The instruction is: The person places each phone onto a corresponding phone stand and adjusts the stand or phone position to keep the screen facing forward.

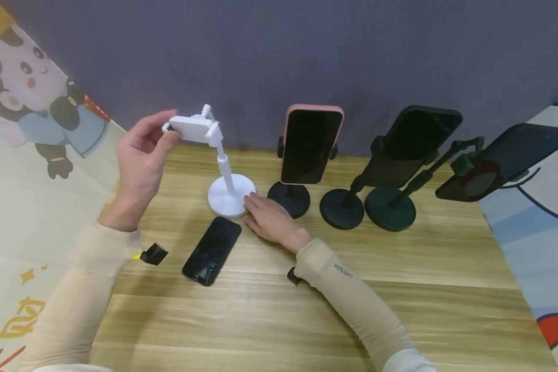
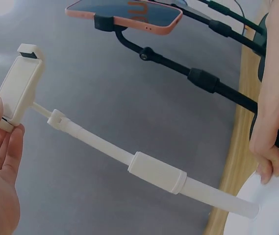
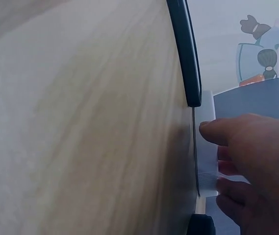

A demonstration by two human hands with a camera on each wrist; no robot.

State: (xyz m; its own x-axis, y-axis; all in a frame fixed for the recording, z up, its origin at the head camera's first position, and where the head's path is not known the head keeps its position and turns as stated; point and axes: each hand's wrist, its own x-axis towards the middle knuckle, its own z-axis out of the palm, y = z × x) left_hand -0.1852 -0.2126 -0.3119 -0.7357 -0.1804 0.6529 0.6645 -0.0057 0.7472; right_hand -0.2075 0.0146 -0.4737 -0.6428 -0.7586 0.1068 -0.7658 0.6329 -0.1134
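A white phone stand (image 1: 224,165) stands on the wooden table, its clamp (image 1: 190,128) raised at the top of a jointed pole. My left hand (image 1: 141,155) pinches the outer end of that clamp between thumb and fingers; no phone sits in it. Down at the round white base (image 2: 242,223), my right hand (image 1: 274,219) holds the rim, thumb (image 3: 215,131) at the side and fingers bent over the edge. A black phone (image 1: 211,251) with a glossy screen lies flat on the table just in front of the base.
Right of the white stand, a black stand holds a pink-cased phone (image 1: 312,144). Beyond it are another black stand (image 1: 342,208) with a dark phone (image 1: 406,147) and a dark green stand (image 1: 390,209) with a tilted phone (image 1: 507,160). A grey panel (image 1: 279,62) rises behind.
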